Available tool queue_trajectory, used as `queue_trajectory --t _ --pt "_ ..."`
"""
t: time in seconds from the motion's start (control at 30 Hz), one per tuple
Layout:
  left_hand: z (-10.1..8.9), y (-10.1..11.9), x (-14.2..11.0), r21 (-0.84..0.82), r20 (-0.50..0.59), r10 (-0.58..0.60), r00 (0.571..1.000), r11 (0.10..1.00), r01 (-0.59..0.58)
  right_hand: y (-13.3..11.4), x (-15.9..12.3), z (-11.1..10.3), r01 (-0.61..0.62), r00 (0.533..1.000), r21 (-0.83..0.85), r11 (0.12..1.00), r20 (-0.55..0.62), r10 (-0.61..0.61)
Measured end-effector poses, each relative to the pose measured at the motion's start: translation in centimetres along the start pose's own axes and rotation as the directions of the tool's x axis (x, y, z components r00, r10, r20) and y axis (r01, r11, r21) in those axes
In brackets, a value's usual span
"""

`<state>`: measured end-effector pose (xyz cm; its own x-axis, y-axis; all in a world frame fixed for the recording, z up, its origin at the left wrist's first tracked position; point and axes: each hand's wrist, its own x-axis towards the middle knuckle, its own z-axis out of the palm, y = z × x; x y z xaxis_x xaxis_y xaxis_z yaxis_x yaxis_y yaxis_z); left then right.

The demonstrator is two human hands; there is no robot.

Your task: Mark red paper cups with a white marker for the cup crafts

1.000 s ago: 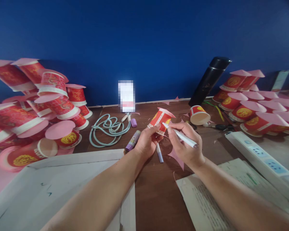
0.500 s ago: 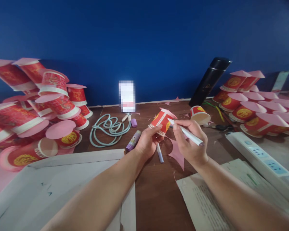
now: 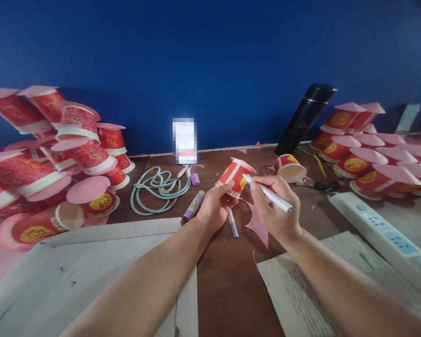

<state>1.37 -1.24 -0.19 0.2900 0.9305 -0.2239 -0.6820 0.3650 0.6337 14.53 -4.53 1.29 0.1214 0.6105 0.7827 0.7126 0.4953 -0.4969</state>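
A red paper cup [image 3: 235,174] with a pink paper disc on its upper end is tilted in my left hand [image 3: 215,206], thumb across its front. My right hand [image 3: 277,201] grips a white marker [image 3: 275,200], its tip at the cup's printed side; whether it touches I cannot tell. On the table below lie the marker's likely cap, a white and lilac piece [image 3: 233,223], and a pink paper offcut [image 3: 258,222]. A glue stick [image 3: 194,205] rests beside my left wrist, with a purple cap [image 3: 195,179] farther back.
Red cups with pink discs pile up at left [image 3: 87,157] and right [image 3: 368,180]. A coiled cable [image 3: 161,192], lit phone [image 3: 185,140], black flask [image 3: 307,117], loose cup [image 3: 290,168], power strip [image 3: 382,229], printed papers [image 3: 298,290] and white board [image 3: 108,281] surround my hands.
The marker and my right hand have shifted very slightly left along the cup. My left hand still holds the cup in nearly the same place.
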Motion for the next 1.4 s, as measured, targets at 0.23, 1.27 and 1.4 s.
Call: queue_trajectory --t 0.23,1.27,1.4 --pt "-0.05 0.03 0.21 -0.043 -0.018 -0.014 1.000 0.999 0.013 -0.09 -0.30 0.12 -0.014 1.000 0.003 1.000 0.020 0.014" --pt "0.10 0.00 -0.02 0.030 -0.004 0.008 1.000 1.000 -0.008 -0.08 -0.32 0.13 -0.043 0.999 -0.010 0.999 0.021 0.043" --pt "-0.02 -0.04 0.07 0.046 0.017 0.010 1.000 0.999 -0.011 -0.18 -0.43 0.12 -0.032 0.998 0.007 0.999 0.048 0.032"
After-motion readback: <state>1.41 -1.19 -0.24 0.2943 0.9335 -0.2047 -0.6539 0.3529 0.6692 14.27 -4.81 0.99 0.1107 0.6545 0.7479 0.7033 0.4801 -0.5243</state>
